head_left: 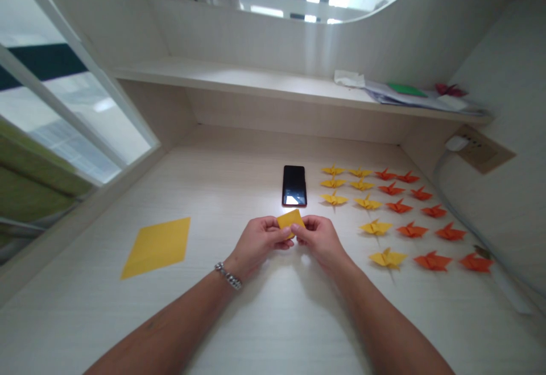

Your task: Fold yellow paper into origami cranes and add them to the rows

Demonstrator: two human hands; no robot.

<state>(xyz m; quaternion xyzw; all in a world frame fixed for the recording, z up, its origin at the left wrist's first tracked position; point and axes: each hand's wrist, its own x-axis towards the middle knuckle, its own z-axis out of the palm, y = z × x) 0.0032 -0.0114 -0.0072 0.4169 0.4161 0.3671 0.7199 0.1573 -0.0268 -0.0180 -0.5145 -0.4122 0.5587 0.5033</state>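
My left hand [261,239] and my right hand [319,238] meet over the middle of the desk, both pinching a small folded yellow paper [290,219] held just above the surface. A bracelet sits on my left wrist. A black phone [294,185] lies flat just beyond the paper. To the right of my hands, folded yellow paper cranes [376,227] and orange paper cranes [432,260] lie in rows.
A flat yellow paper sheet [158,245] lies on the desk [239,181] at the left. A shelf [264,82] above the back holds papers and a green sheet [407,89]. A wall outlet [482,148] with a cable is at right. A window frame borders the left.
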